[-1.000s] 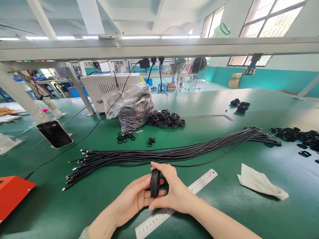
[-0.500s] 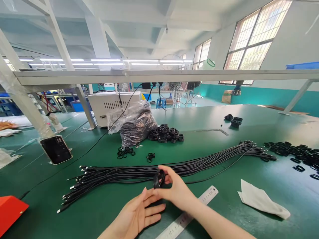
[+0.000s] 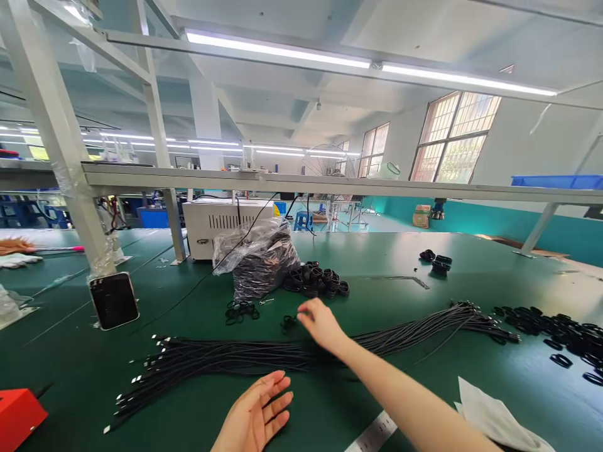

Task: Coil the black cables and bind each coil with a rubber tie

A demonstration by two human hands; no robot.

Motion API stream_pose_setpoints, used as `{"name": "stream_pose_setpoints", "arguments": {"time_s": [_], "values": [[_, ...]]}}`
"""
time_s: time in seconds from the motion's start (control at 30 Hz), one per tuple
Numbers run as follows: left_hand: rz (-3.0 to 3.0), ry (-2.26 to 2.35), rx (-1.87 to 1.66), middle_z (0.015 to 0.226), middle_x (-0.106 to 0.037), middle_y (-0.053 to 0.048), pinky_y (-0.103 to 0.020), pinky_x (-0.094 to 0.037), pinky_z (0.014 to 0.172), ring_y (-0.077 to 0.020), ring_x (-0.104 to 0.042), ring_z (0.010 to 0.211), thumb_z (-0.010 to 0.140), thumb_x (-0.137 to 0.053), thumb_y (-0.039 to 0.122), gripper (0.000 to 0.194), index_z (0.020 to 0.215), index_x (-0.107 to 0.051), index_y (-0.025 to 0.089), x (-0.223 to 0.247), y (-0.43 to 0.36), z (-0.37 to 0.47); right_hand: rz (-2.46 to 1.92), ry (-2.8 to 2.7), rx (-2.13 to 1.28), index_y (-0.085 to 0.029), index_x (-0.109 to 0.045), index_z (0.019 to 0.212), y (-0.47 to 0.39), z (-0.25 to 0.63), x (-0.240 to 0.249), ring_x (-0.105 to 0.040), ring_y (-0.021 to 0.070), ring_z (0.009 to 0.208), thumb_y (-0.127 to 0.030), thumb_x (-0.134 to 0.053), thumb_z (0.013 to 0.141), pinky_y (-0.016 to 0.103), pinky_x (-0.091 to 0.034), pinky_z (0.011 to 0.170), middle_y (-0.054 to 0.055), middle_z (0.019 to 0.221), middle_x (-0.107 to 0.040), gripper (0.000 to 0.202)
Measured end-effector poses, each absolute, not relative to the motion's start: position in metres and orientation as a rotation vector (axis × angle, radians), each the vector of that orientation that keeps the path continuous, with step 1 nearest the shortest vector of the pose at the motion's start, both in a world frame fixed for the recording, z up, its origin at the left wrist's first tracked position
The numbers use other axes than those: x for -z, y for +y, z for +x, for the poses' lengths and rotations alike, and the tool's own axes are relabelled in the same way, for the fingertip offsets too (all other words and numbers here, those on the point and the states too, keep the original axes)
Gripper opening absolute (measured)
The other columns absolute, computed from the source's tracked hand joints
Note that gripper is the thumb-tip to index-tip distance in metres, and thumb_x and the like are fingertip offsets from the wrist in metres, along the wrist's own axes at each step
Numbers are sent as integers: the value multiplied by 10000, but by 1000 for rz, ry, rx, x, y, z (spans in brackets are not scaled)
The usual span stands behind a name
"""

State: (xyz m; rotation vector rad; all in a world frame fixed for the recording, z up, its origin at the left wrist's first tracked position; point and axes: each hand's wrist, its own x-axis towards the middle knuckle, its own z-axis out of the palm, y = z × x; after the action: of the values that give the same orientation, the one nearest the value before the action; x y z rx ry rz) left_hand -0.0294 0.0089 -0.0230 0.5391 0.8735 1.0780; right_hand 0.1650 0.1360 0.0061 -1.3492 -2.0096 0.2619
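My left hand point(image 3: 257, 411) is palm up over the green table, fingers apart, holding nothing, just in front of a long bundle of black cables point(image 3: 226, 356). Beyond that bundle reaches my right hand point(image 3: 321, 323), its fingertips beside a small black loop piece point(image 3: 288, 322); whether they touch it is unclear. Coiled black cables point(image 3: 315, 280) are piled behind it, against a clear plastic bag of dark items point(image 3: 264, 260). Several thin black loops point(image 3: 241, 312) lie to the left. Partly under my right forearm is a steel ruler point(image 3: 374, 433).
A phone point(image 3: 114, 301) leans on the shelf post at left. A red object point(image 3: 21, 411) sits at the lower left corner. Many black clips point(image 3: 560, 336) are scattered at right, near a white cloth point(image 3: 499, 414). A shelf beam point(image 3: 330, 184) spans the table.
The coil that my right hand held is no longer in it. My right hand has moved forward past the cable bundle, away from my left hand. The camera view has tilted up.
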Motion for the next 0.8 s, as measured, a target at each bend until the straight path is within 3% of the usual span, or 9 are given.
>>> {"name": "stream_pose_setpoints", "arguments": {"time_s": [0.07, 0.13, 0.23, 0.37, 0.47, 0.6, 0.67, 0.8], "values": [[574, 902, -1126, 1061, -741, -99, -304, -564, 802, -198, -728, 890, 804, -674, 217, 239, 1041, -658, 184, 23, 11, -29, -1260, -2155, -197, -224, -702, 1011, 106, 156, 12, -657, 250, 941, -335, -673, 835, 415, -500, 885, 85, 1035, -684, 210], [665, 966, -1204, 1030, -746, -104, -317, -570, 787, -206, -730, 870, 792, -678, 202, 210, 1000, -664, 178, 24, 15, -30, -1193, -2249, -117, -240, -698, 1060, 84, 152, 23, -637, 275, 1000, -333, -728, 790, 446, -479, 931, 94, 1099, -689, 287], [935, 1153, -1398, 1022, -739, -112, -355, -582, 764, -226, -728, 857, 801, -640, 244, 210, 1001, -660, 180, 23, 22, -36, -1134, -2311, -5, -255, -684, 1104, 73, 151, 29, -632, 260, 1015, -235, -702, 815, 459, -438, 1003, 83, 1125, -701, 289], [1099, 1345, -1508, 1112, -703, -106, -414, -548, 869, -268, -678, 1013, 784, -600, 300, 275, 1032, -653, 196, 19, 37, -62, -1086, -2292, 111, -220, -719, 963, 77, 154, 25, -675, 212, 894, -87, -562, 874, 433, -438, 1014, 68, 945, -748, 224], [1259, 1536, -1545, 1261, -630, -101, -513, -382, 1061, -316, -513, 1248, 727, -591, 201, 370, 1092, -643, 224, 15, 47, -84, -1038, -2215, 171, -195, -710, 915, 74, 158, 12, -689, 202, 868, -74, -491, 903, 410, -474, 971, 75, 927, -748, 250], [1535, 1629, -1468, 1313, -607, -78, -587, -96, 1155, -333, -323, 1390, 698, -594, 120, 434, 1108, -654, 251, 14, 50, -92, -971, -2072, 228, -193, -671, 967, 65, 171, -24, -690, 182, 852, -140, -437, 950, 296, -545, 782, 79, 948, -731, 240], [1650, 1617, -1425, 1241, -654, -69, -602, -6, 1148, -326, -353, 1371, 751, -583, 163, 326, 1051, -671, 256, 13, 49, -88, -951, -1985, 255, -194, -643, 1036, 62, 182, -46, -682, 175, 856, -167, -417, 964, 278, -543, 764, 84, 951, -716, 239], [1779, 1547, -1368, 1090, -706, -64, -544, -6, 1163, -315, -455, 1287, 799, -598, 267, 131, 896, -685, 262, 2, 41, -79, -920, -1730, 323, -197, -608, 1102, 62, 207, -88, -655, 165, 761, -198, -405, 974, 288, -535, 728, 73, 893, -676, 240]]}}
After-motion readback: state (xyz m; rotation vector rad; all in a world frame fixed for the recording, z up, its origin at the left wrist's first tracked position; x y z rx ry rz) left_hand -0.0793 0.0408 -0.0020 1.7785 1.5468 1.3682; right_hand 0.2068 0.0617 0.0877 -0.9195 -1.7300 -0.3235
